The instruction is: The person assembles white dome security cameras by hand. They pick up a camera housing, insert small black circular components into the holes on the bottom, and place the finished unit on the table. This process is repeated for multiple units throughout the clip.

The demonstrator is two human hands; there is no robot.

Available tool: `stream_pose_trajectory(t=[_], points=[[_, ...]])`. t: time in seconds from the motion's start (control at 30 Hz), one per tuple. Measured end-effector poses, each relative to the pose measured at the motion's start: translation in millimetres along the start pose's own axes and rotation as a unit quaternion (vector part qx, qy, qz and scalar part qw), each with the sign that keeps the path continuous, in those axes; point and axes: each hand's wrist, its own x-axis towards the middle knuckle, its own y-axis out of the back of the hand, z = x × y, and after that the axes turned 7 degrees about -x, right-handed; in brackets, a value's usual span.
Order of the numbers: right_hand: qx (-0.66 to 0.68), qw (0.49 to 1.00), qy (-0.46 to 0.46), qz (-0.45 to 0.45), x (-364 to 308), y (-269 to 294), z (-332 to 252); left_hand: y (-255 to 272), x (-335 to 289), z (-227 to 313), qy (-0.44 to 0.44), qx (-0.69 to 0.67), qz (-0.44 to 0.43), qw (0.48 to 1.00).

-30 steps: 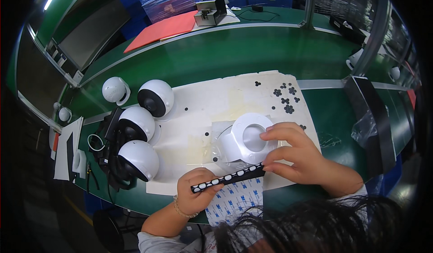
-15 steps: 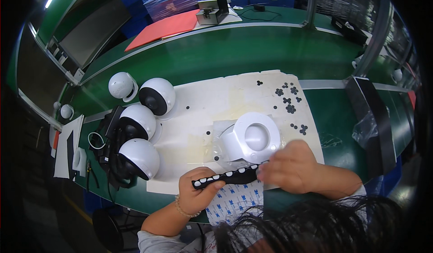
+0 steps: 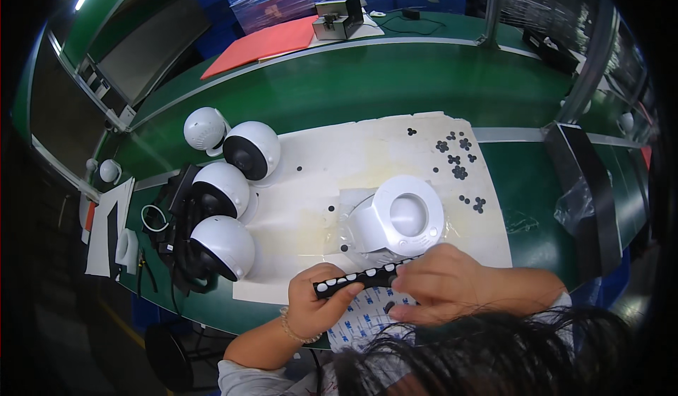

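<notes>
My left hand (image 3: 316,301), closed, pinches the left end of a black strip (image 3: 374,276) with a row of white round spots along it. The fingers of my right hand (image 3: 441,283) curl over the strip's right part, hiding some of it. Just beside the right hand's lowest digit is a small black round pad (image 3: 389,307), over a white backing sheet (image 3: 353,323) with blue print. Beyond the strip, a white ring-shaped housing part (image 3: 385,219) lies on clear plastic film, its round opening facing up.
White-and-black ball-shaped camera units (image 3: 224,244) stand at left beside black cables (image 3: 180,248). Several black round pads (image 3: 460,173) are scattered on the cream paper sheet (image 3: 304,234). A black box-like piece (image 3: 583,191) stands at right; a metal box (image 3: 337,18) is at the back.
My right hand has shifted slightly inward and lower, its fingers now curled at the strip. A black round pad now shows beside it above the backing sheet. The view has shifted slightly.
</notes>
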Motion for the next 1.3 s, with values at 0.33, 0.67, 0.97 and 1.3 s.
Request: stream_pose_trajectory(t=[0.33,0.67,0.97,1.3], points=[[0.217,0.945,-0.222,0.102,-1,24,39,-14,14,4,-0.255,0.255,0.005,0.933],[0.360,0.866,-0.338,0.080,7,8,65,-4,6,-8,-0.245,0.311,-0.107,0.912],[0.276,0.912,-0.303,0.028,0,9,71,-7,5,-6,-0.228,0.297,-0.096,0.922],[-0.047,0.987,-0.129,0.081,12,14,65,-8,4,-4,-0.220,0.292,-0.097,0.926]])
